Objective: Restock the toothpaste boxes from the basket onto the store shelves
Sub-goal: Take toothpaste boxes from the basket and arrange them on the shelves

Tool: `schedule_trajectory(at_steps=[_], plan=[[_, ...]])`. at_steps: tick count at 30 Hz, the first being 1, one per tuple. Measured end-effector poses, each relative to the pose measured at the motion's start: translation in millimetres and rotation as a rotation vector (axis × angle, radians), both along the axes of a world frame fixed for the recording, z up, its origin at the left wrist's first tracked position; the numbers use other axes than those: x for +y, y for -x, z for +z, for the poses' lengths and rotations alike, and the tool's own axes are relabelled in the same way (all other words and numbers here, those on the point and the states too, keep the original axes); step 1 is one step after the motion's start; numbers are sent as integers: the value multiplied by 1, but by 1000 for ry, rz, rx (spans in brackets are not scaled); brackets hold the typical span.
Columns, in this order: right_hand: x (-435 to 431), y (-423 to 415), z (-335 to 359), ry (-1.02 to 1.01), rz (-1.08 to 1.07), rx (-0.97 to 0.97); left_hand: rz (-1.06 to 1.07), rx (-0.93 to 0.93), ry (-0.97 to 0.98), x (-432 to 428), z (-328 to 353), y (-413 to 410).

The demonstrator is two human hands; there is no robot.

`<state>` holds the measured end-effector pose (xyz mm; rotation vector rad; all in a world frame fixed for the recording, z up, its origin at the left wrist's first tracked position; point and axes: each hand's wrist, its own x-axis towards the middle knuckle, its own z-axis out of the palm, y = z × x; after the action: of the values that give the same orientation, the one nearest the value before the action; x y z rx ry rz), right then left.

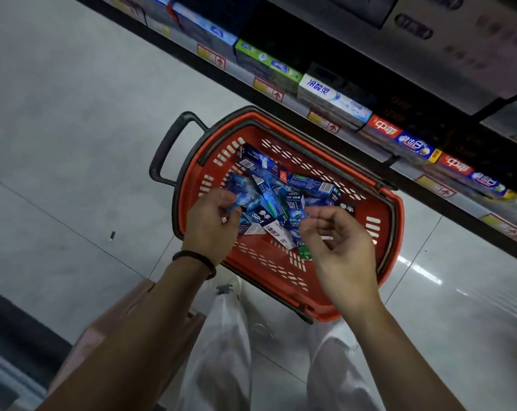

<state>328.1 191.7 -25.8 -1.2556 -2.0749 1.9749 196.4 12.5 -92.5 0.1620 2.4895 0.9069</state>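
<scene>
Partly, left hand (211, 225) and right hand (338, 250) hide toothpaste boxes (264, 178).

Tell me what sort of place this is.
Most likely a store aisle: shelf stocked with boxed toothpaste, price tags along its edge, and a red shopping basket on the tiled floor.

Mostly blue toothpaste boxes (269, 185) lie jumbled in the red basket (381, 232) below the shelves (370, 143).
</scene>
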Motion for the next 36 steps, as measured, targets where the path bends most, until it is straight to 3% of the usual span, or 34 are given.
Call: schedule_trajectory(at_steps=[9,19,27,36], plan=[[-2,-5,-31,71,4,13,-206,-29,238,0,-76,6],[10,-17,-45,60,48,-27,-345,-134,592,13,-117,11],[30,-18,-45,55,22,-1,-322,-197,655,13,-131,9],[28,-24,-45,56,38,-28,-431,-176,752,16,-115,7]])
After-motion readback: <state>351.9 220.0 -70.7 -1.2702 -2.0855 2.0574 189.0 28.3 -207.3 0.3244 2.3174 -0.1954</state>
